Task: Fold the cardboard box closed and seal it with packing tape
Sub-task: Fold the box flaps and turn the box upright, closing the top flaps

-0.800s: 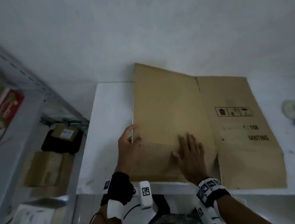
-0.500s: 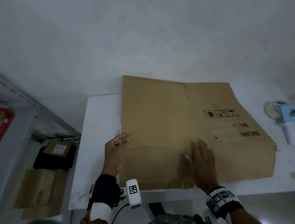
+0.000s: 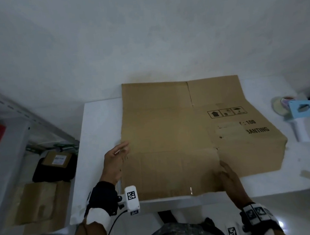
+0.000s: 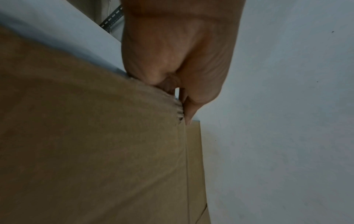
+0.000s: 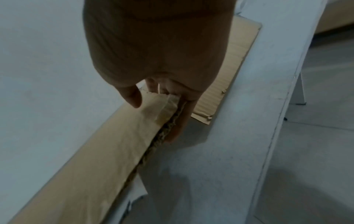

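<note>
A flattened brown cardboard box [image 3: 181,133] with black print lies on the white table [image 3: 99,143]. My left hand [image 3: 124,149] is at the box's left edge; in the left wrist view its fingers [image 4: 187,109] pinch that edge of the cardboard [image 4: 86,136]. My right hand [image 3: 224,169] is at the slit between the two near flaps. In the right wrist view my right hand [image 5: 155,118] has its thumb on top of the right flap [image 5: 95,151] and its fingers under the flap's edge, lifting it slightly. A blue and white tape dispenser [image 3: 296,114] lies on the table to the right of the box.
A white wall stands right behind the table. A grey metal shelf [image 3: 7,134] is on the left, with a small labelled parcel [image 3: 56,159] and flat cardboard [image 3: 38,204] low beside it. A scrap of tape [image 3: 306,173] lies near the table's front right.
My right hand has gone from lying flat on the near left flap to gripping the flap edge at the slit further right. The left hand stays at the left edge.
</note>
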